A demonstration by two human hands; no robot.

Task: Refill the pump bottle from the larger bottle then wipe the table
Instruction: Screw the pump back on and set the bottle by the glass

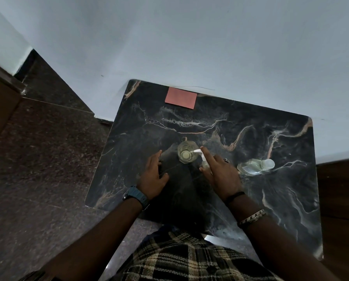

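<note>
My right hand point(220, 175) grips a small clear pump bottle point(205, 164), and its forefinger lies along the white pump head point(198, 152). The nozzle points left over the open mouth of a clear, yellowish container point(186, 153) that stands upright at the table's middle. A larger clear bottle point(254, 166) with a round cap stands to the right of that hand, apart from it. My left hand point(153, 175) hovers just left of the open container with fingers spread and nothing in it. A pink cloth point(181, 97) lies flat at the far edge.
The dark marble-patterned table point(271, 199) stands against a pale wall point(189, 37). Dark stone floor point(38, 159) lies to the left, and wooden furniture sits at the right edge point(341, 189). My checked shirt fills the bottom of the view.
</note>
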